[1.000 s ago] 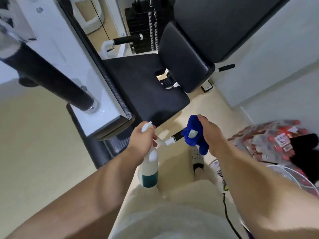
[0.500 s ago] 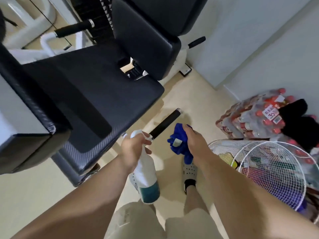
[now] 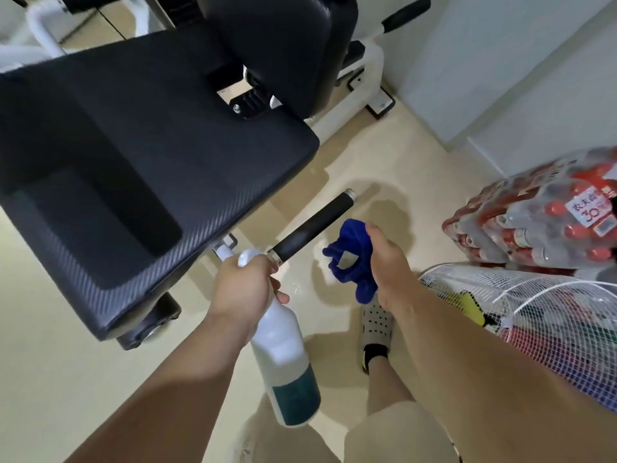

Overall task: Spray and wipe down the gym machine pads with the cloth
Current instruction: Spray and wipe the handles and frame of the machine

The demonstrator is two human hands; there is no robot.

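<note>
Spray bottle (image 3: 283, 355) in the grip of the left hand (image 3: 245, 289), blue cloth (image 3: 350, 259) bunched in that of the right hand (image 3: 389, 262), both near the black seat pad (image 3: 150, 145); spraying appears next, needing the nozzle aimed at the pad.

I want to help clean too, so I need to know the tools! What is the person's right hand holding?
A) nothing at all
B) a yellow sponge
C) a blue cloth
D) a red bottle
C: the right hand grips a bunched-up blue cloth, while the left hand holds the spray bottle.
</note>
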